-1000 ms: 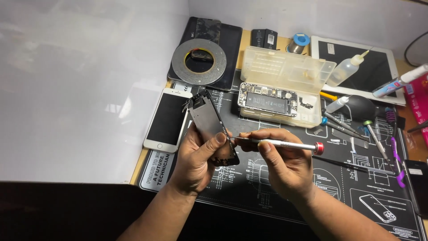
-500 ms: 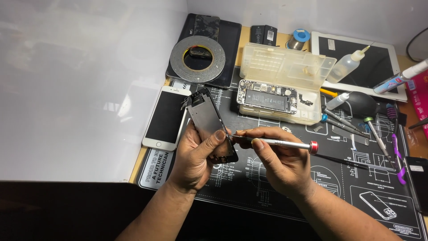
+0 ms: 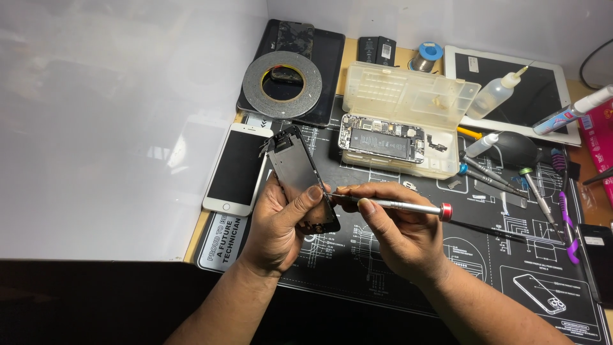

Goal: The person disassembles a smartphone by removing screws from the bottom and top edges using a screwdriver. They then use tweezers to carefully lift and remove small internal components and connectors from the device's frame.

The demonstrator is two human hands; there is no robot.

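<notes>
Gripping a phone screen panel (image 3: 299, 177), the left hand (image 3: 279, 225) tilts it over the black mat (image 3: 408, 268); the right hand (image 3: 401, 231) pinches a screwdriver (image 3: 396, 205). A clear parts box (image 3: 408, 102) sits at one o'clock.

Two hands; one screwdriver (image 3: 399, 206); one screen panel (image 3: 300, 176); one white phone (image 3: 237, 169); one tape roll (image 3: 281, 76); one opened phone body (image 3: 382, 139); two squeeze bottles (image 3: 501, 96).
</notes>
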